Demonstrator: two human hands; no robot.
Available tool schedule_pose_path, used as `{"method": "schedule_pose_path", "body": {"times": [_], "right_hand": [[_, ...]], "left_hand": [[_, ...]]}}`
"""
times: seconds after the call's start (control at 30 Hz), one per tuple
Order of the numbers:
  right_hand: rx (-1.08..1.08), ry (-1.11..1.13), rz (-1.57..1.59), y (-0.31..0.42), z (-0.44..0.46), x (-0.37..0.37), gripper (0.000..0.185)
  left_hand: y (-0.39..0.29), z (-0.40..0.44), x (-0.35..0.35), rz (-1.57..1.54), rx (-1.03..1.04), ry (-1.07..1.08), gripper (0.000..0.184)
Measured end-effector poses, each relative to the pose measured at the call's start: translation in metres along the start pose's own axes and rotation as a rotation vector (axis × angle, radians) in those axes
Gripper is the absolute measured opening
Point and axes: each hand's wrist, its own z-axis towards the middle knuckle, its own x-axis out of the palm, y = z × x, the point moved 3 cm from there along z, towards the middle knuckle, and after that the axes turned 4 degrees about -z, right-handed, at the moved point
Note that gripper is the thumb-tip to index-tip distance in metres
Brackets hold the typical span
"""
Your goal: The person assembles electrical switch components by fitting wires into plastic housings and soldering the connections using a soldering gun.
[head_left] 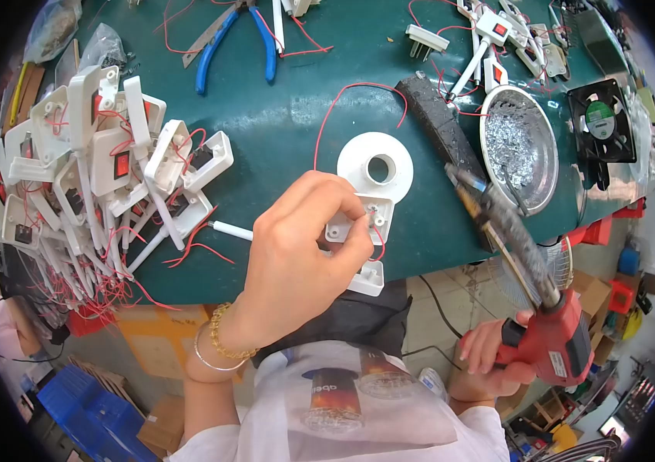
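Note:
My left hand [300, 239] is bent over an open white plastic housing [380, 223], thumb and forefinger pinched together at a red wire [379, 245] inside it. Whatever lies between the fingertips is too small to make out. A white spool [394, 173] touches the housing's far edge. Another white shell [367, 279] sits just below it, partly hidden by my fingers. My right hand [489, 350] grips a red soldering gun [559, 346] near the table's front edge, its long metal barrel pointing up and left toward a dark block [443, 138].
A pile of white switch housings [92, 165] with red wires covers the left side. Blue-handled pliers [239, 38] lie at the back. A metal dish [518, 146] with silvery scraps and a black fan [602, 119] stand on the right.

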Motion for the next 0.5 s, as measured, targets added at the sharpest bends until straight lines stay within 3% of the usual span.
{"method": "schedule_pose_path", "body": {"times": [0.03, 0.13, 0.17, 0.23, 0.5], "right_hand": [[0.004, 0.002, -0.005, 0.0, -0.001, -0.009, 0.08], [0.07, 0.299, 0.123, -0.002, 0.003, -0.018, 0.087], [0.074, 0.301, 0.121, 0.002, 0.001, -0.016, 0.087], [0.243, 0.053, -0.086, 0.006, -0.008, -0.015, 0.082], [0.282, 0.061, -0.065, -0.002, -0.012, -0.019, 0.077]], "left_hand": [[0.0, 0.001, 0.0, -0.004, -0.004, -0.002, 0.01], [-0.005, 0.002, 0.0, 0.016, 0.014, -0.003, 0.012], [-0.007, 0.003, 0.001, 0.019, 0.0, 0.013, 0.012], [-0.009, 0.004, 0.0, 0.022, -0.015, 0.026, 0.012], [-0.008, 0.003, 0.0, 0.036, -0.025, 0.018, 0.01]]}}
